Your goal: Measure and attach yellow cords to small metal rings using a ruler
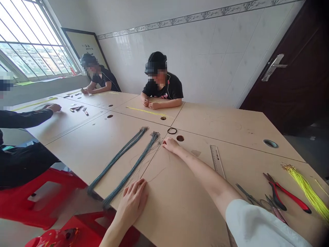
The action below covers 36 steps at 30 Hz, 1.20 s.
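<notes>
My left hand (135, 200) rests at the table's near edge, fingers drawn together. A thin dark cord (157, 175) runs from its fingertips across the tabletop. Farther off, my right hand (171, 144) is closed in a pinch beside the seam between the boards; what its fingertips hold is too small to make out. Left of the hands lie two bundles of blue-grey cords, one nearer (137, 165) and one farther (119, 155), with small metal ends gathered at the far side. A few loose strands stray from the nearer bundle.
A black ring (172, 130) lies beyond my right hand, near a cable hole (180, 138). To the right are a clear ruler (217, 159), scissors (248, 195), red-and-black pliers (276, 192) and yellow cords (307, 190). Several people sit around the table (84, 144). Red stools (38, 197) stand at left.
</notes>
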Motion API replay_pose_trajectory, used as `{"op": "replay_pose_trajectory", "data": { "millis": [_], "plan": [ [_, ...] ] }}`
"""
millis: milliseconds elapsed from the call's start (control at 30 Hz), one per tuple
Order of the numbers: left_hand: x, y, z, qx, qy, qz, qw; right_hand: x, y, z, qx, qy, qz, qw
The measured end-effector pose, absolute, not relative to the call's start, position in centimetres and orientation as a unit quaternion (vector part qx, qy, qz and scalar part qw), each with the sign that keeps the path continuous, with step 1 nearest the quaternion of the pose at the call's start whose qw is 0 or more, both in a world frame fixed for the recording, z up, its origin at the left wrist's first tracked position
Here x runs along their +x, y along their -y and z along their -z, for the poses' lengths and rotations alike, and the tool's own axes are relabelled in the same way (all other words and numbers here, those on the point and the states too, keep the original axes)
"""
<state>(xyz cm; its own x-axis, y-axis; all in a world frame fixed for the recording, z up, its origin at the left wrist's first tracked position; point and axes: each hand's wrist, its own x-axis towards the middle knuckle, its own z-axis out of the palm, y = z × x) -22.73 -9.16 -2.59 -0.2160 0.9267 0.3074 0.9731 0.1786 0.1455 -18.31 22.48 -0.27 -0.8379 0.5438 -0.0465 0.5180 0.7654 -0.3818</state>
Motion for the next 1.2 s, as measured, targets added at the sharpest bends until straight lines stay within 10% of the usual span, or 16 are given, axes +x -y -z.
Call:
{"op": "replay_pose_trajectory", "data": {
  "millis": [633,1200],
  "plan": [
    [-23.5,16.5,-1.1,-0.502,0.849,0.109,0.126,-22.8,-26.8,-0.4,-0.343,0.912,-0.221,0.033],
    [-26.8,-1.9,3.2,-0.452,0.877,0.143,0.084,-23.5,-26.7,-0.1,-0.324,0.925,-0.190,0.056]
  ]
}}
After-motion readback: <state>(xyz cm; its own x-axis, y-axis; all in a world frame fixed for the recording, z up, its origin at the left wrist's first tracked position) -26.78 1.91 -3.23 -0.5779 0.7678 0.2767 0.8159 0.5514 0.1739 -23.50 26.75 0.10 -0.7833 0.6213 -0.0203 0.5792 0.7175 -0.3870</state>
